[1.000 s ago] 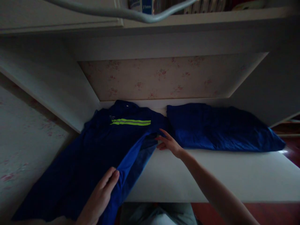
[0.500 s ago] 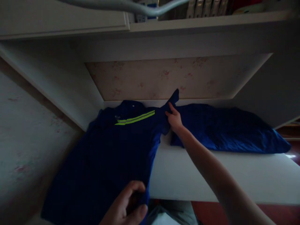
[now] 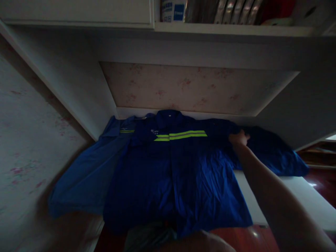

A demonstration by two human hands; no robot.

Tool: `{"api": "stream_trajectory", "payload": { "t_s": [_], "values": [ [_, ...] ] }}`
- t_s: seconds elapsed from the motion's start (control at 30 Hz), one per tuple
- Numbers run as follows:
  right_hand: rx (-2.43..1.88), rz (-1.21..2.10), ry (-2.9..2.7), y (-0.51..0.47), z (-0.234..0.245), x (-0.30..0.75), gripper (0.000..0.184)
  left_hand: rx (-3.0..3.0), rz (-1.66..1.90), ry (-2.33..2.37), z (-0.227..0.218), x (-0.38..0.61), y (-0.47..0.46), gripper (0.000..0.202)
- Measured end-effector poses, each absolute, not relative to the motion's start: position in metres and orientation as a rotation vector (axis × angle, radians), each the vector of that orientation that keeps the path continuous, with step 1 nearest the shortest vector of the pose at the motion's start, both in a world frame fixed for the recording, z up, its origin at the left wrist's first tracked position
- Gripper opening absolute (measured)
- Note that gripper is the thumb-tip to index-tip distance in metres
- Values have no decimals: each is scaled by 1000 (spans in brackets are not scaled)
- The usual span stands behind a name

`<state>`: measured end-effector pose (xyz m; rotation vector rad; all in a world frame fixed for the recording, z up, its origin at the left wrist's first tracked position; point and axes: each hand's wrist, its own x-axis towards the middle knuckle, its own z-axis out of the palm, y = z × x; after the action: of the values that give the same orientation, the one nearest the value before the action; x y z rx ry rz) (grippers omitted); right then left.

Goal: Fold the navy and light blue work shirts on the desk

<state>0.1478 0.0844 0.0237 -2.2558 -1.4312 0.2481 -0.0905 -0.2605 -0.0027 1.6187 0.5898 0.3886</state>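
One jacket (image 3: pixel 173 171) spread flat, front up, on table (image 3: pixel 301 196), hem overhanging near edge at 6 o'clock. Right hand (image 3: pixel 238 137) at 3 o'clock, closed on sleeve cloth, likely drawn outward for flatness. Left hand at bottom edge blurred; grip cannot be told. Second blue garment (image 3: pixel 275 154) under sleeve.

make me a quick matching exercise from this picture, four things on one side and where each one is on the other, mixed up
Things:
1. blue jacket
2. reflective stripe
3. right hand
4. books

Places:
A. on the shelf overhead
B. spread flat on the white surface
C. across the jacket's chest
D. at the jacket's right shoulder

Pairs: 1-B, 2-C, 3-D, 4-A
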Motion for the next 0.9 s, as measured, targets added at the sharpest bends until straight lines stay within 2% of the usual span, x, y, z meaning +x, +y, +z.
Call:
{"api": "stream_trajectory", "payload": {
  "t_s": [0.13, 0.23, 0.33, 0.47, 0.5, 0.67, 0.8, 0.9],
  "values": [
    [-2186, 310, -1546, 80, 1, 143, 71, 1859, 708, 1369, 20, -179, -180, 31],
    [-2130, 269, -1801, 91, -8, 125, 64, 2193, 476, 1863, 28, -255, -109, 43],
    [-2135, 227, -2081, 101, -25, 108, 58, 2215, 340, 2018, 20, -309, -66, 52],
    [-2147, 210, -2283, 98, -58, 99, 57, 2172, 180, 2143, 5, -342, -46, 24],
    [-2161, 186, -2277, 96, -64, 99, 58, 2130, 155, 2201, 5, -350, -44, 24],
    [-2182, 114, -2259, 90, -70, 98, 58, 1653, 102, 2718, 34, -426, -43, 54],
    [-2174, 96, -2250, 91, -69, 97, 58, 1389, 2, 2896, 56, -479, -56, 45],
    [-2172, 89, -2240, 92, -73, 97, 58, 1548, 45, 2870, 53, -470, -51, 47]
  ]
}}
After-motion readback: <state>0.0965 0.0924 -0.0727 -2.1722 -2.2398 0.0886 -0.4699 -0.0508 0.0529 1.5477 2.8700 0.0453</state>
